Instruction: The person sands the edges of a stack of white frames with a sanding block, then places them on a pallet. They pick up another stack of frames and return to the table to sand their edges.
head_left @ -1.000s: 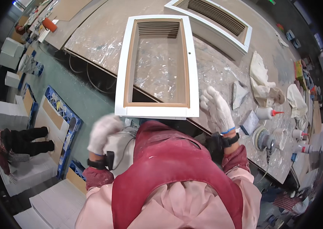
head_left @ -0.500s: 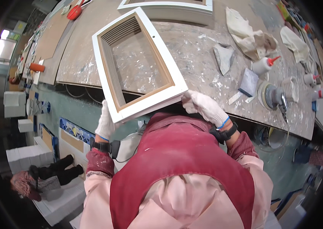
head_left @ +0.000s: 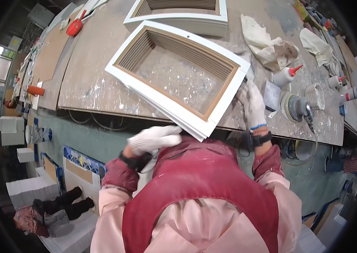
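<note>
A stack of white rectangular frames with brown inner edges (head_left: pixel 222 114) lies slantwise over the table's front edge, its near corner at my apron. The bare tabletop shows through the opening. My right hand (head_left: pixel 254 106), in a white knit glove, grips the stack's right-hand side; some of its fingertips are hidden by the side. Just left of the near corner is my gloved left hand (head_left: pixel 155 138), fingers stretched out towards the right. It holds nothing, and whether its fingertips touch the underside I cannot tell.
Behind stands another white frame stack (head_left: pixel 178 23). On the right lie a crumpled cloth (head_left: pixel 267 46), a red-tipped bottle (head_left: pixel 286 76), a sanding block (head_left: pixel 270 96) and a sander (head_left: pixel 298 107). A red dustpan (head_left: pixel 75 27) rests far left. Another person (head_left: pixel 45 215) is at lower left.
The frame stack has turned counterclockwise, its near corner swinging right towards my apron. My left hand has let go of it and moved right; my right hand has moved forward and right.
</note>
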`<state>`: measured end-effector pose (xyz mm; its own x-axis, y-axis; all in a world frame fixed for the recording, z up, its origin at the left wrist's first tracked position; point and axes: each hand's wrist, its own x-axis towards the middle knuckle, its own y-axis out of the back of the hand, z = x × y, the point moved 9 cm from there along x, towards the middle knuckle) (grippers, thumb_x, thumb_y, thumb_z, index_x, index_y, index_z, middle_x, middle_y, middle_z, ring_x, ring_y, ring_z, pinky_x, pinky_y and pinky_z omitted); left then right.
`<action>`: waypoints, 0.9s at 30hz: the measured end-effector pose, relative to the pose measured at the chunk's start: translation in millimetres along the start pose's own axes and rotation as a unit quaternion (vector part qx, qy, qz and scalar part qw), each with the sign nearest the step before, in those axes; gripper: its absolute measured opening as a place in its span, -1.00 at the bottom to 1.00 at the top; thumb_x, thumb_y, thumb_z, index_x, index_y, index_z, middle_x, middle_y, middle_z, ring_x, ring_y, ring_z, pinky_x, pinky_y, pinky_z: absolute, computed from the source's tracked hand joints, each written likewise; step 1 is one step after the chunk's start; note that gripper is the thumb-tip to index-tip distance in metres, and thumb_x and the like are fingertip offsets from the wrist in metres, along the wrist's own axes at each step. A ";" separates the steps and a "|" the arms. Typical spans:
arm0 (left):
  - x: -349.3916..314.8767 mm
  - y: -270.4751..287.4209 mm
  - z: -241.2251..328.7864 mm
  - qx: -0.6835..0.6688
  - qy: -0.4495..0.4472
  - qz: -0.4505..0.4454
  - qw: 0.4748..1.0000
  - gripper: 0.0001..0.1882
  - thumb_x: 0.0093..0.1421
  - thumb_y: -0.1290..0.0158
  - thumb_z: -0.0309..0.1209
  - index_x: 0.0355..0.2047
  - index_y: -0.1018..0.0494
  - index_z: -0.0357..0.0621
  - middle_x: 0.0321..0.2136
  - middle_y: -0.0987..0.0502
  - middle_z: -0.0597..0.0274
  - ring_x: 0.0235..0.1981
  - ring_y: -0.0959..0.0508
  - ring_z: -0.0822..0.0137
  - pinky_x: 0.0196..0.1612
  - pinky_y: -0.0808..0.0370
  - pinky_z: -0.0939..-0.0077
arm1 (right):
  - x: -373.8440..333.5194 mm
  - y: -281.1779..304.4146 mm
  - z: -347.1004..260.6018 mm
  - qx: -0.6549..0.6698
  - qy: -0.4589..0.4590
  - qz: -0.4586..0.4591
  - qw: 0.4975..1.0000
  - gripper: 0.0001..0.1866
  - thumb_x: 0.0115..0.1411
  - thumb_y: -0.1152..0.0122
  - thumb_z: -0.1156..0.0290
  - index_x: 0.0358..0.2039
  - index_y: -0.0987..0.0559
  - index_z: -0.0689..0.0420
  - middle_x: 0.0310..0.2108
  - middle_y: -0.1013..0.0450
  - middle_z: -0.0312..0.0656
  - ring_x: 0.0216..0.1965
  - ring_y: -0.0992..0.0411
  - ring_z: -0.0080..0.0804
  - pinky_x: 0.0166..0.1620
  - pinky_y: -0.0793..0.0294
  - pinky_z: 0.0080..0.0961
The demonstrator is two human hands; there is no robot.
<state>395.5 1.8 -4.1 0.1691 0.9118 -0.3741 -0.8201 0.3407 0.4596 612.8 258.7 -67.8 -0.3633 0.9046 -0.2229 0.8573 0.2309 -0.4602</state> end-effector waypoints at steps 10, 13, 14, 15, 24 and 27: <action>-22.4 352.2 -90.7 -0.133 0.025 0.333 0.933 -0.33 0.26 -0.07 -0.13 0.22 -0.24 -0.37 0.07 -0.44 0.08 0.08 -0.44 0.26 0.14 -0.35 0.46 | -62.4 -43.8 37.3 -0.093 0.141 0.054 0.984 -0.31 0.43 0.24 0.03 0.35 -0.03 0.30 0.33 -0.08 -0.02 0.34 -0.06 -0.24 0.34 -0.04 -0.30; 49.2 364.9 -142.2 -0.156 0.094 0.159 0.970 -0.32 0.26 -0.09 -0.11 0.22 -0.26 -0.36 0.05 -0.45 0.12 0.04 -0.45 0.30 0.11 -0.36 0.49 | -70.1 -74.7 25.6 -0.118 0.139 0.099 0.978 -0.33 0.45 0.32 0.04 0.35 -0.05 0.31 0.30 -0.13 -0.05 0.29 -0.15 -0.24 0.32 -0.10 -0.34; 63.9 358.9 -158.5 -0.166 0.125 0.091 0.974 -0.33 0.25 -0.09 -0.10 0.21 -0.27 -0.35 0.04 -0.46 0.15 0.02 -0.45 0.33 0.09 -0.36 0.51 | -73.1 -76.9 25.6 -0.152 0.142 0.115 0.971 -0.33 0.44 0.32 0.03 0.35 -0.05 0.29 0.30 -0.14 -0.07 0.28 -0.16 -0.25 0.30 -0.13 -0.35; 85.8 346.0 -143.3 -0.195 0.094 0.054 0.975 -0.31 0.24 -0.08 -0.03 0.19 -0.29 -0.33 0.00 -0.48 0.18 -0.02 -0.46 0.37 0.05 -0.40 0.51 | -74.5 -77.2 28.0 -0.153 0.142 0.134 0.969 -0.33 0.44 0.32 0.03 0.35 -0.05 0.29 0.30 -0.14 -0.07 0.28 -0.16 -0.25 0.30 -0.13 -0.35; 107.0 341.9 -130.7 -0.126 0.129 0.050 0.982 -0.53 0.35 0.05 -0.19 0.09 -0.37 -0.32 -0.03 -0.48 0.19 -0.01 -0.46 0.40 0.12 -0.37 0.45 | -83.0 -22.3 127.0 0.162 -0.061 0.231 0.957 -0.31 0.42 0.28 -0.05 0.34 -0.11 0.22 0.26 -0.17 -0.06 0.25 -0.19 -0.38 0.27 -0.19 -0.37; 86.8 343.6 -149.9 -0.135 0.121 0.082 0.980 -0.53 0.36 0.06 -0.19 0.11 -0.37 -0.33 0.02 -0.45 0.17 0.05 -0.43 0.37 0.18 -0.32 0.42 | -57.8 -38.2 107.3 0.139 -0.078 0.169 0.973 -0.33 0.42 0.27 -0.01 0.35 -0.10 0.21 0.27 -0.16 -0.10 0.26 -0.16 -0.43 0.29 -0.15 -0.41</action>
<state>46.4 163.7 0.6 -0.0841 0.8574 -0.5077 -0.9458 0.0918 0.3115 561.9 159.1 -129.6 -0.1469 0.8422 -0.5188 0.8135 -0.1954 -0.5477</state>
